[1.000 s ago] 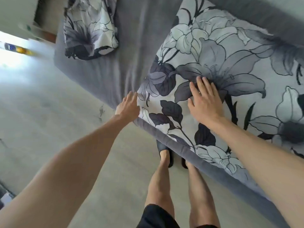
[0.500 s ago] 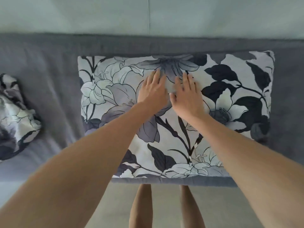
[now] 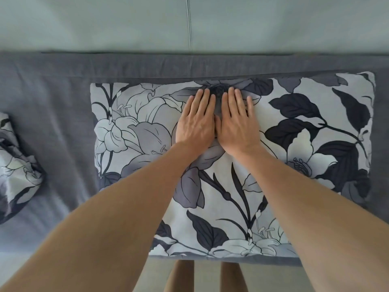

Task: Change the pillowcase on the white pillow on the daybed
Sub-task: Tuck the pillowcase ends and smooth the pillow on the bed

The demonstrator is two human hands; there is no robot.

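Head view: no readable brands, labels or writing showing anywhere. A grey daybed point(image 3: 63, 106) is running across the frame, with a pale green wall point(image 3: 105, 22) behind it and a vertical seam point(image 3: 188, 22) in that wall. Floor point(image 3: 207, 277) and the person's bare legs point(image 3: 181, 277) are showing below the bed's front edge. The pillow point(image 3: 294, 127), in a grey-and-black floral pillowcase, is lying flat on the daybed, its far edge against the back ledge, its near edge at the bed's front edge. A crumpled floral cloth point(image 3: 16, 165) is sitting on the daybed well apart, at the left edge of frame. Left hand point(image 3: 195, 121) and right hand point(image 3: 236, 123) are lying palm-down side by side on the pillow's upper middle, thumbs touching, fingers stretched flat and close together, gripping nothing. Both forearms are reaching straight out, bare.
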